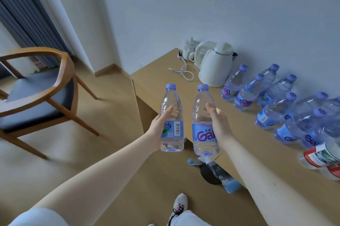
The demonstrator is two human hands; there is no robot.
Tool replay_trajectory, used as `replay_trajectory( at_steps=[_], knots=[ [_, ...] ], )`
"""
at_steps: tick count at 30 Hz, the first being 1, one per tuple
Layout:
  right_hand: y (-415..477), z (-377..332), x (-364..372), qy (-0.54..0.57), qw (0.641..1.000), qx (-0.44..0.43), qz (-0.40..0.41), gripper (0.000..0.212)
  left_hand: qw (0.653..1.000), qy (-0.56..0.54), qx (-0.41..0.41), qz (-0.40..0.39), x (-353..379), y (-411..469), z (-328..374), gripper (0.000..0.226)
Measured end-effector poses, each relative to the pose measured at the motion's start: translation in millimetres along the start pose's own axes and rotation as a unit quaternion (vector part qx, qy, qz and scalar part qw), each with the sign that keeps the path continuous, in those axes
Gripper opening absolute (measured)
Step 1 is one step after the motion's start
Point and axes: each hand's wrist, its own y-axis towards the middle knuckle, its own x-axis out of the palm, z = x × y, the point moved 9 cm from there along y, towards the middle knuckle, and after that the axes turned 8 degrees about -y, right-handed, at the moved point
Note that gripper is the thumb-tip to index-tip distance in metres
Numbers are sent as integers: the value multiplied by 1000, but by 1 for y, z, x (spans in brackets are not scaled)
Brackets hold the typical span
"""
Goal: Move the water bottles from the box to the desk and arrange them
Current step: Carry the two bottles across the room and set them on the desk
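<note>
Desk point(158, 78) ahead of both hands. Standing water bottles point(272, 108) on desk, right of right hand point(219, 124). Right hand clamped round upright right-hand bottle point(202, 100). Left hand point(161, 124) clamped round upright left-hand bottle point(172, 97). Held bottles near, apart.

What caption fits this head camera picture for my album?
Left hand grips the left bottle, right hand the right bottle, by the desk where more bottles stand beside a kettle.

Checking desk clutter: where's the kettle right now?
Head view, right of centre: the white kettle stands at the far end of the desk, just left of the standing water bottles.
</note>
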Motion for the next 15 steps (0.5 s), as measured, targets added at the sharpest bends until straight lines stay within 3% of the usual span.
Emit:
replay_trajectory(
  at_steps=[4,9,13,15],
  knots=[
    [38,-9,-11,27,1000,-1,-7,28,999,33,10,21,18,22,26,88],
    [78,-28,-23,31,999,-16,-23,23,997,65,22,23,42,53,51,72],
    [92,-35,-40,21,999,-23,-15,59,996,91,14,11,62,77,59,65],
    [97,-33,-58,15,1000,-11,14,66,994,106,12,0,77,90,62,58]
  ],
)
